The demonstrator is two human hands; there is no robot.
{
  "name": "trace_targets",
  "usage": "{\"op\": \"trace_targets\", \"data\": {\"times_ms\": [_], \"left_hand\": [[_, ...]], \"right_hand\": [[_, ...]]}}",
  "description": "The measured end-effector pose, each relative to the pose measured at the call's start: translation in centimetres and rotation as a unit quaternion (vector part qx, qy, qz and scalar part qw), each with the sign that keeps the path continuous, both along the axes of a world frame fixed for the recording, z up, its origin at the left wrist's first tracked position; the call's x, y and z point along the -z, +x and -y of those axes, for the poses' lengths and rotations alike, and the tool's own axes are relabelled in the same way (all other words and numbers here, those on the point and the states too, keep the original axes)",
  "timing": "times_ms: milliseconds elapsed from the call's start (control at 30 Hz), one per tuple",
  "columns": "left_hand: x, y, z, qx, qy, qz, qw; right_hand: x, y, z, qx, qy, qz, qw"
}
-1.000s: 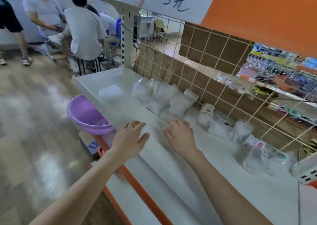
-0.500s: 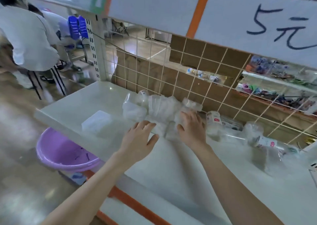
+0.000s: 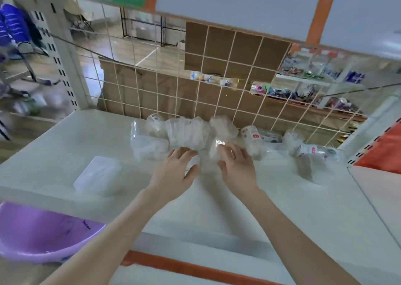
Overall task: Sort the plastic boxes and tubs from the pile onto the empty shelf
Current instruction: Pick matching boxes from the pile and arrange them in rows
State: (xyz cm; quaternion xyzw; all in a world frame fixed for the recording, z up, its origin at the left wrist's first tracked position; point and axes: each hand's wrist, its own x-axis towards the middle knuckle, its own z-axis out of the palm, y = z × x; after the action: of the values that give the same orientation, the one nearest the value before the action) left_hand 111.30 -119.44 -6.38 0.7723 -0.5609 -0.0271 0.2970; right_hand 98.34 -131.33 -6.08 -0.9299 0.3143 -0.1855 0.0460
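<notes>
Tubs (image 3: 186,132): red-white labels (image 3: 256,135) (print blurred, unreadable).

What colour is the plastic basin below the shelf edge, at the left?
The basin is light purple, seen in the head view.

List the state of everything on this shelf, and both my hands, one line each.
Pile: jumbled, unsorted, against the wire grid.
Flat clear box: lying alone, left of the pile.
Labelled tub: on its side, right of the pile.
Left hand: open, fingers at the pile's near edge.
Right hand: open, fingertips touching the pile.
Purple basin: below the front edge of the shelf.
</notes>
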Motion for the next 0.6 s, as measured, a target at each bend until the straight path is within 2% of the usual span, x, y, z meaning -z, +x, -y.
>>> {"op": "trace_targets", "data": {"times_ms": [100,200,333,467,533,600], "left_hand": [[-0.3,0.1,0.6,0.028,0.003,-0.004,1.000],[-0.4,-0.3,1.0,0.051,0.007,-0.013,0.999],[-0.5,-0.9,1.2,0.097,0.005,-0.012,0.995],[-0.7,-1.2,0.9,0.117,-0.015,0.000,0.993],[-0.7,-1.0,0.7,0.112,-0.025,-0.005,0.993],[-0.6,-0.8,0.4,0.099,-0.023,-0.005,0.995]], "right_hand": [[-1.0,-0.9,-0.9,0.033,0.055,0.097,0.993],[-1.5,-1.7,-1.1,0.105,0.119,0.200,0.967],[-2.5,-2.1,-1.7,0.192,0.276,0.325,0.884],[-2.7,-1.9,-2.4,0.211,0.433,0.388,0.786],[-2.6,-1.6,-2.8,0.207,0.477,0.406,0.752],[-2.4,-1.1,-3.4,0.199,0.505,0.407,0.734]]}}
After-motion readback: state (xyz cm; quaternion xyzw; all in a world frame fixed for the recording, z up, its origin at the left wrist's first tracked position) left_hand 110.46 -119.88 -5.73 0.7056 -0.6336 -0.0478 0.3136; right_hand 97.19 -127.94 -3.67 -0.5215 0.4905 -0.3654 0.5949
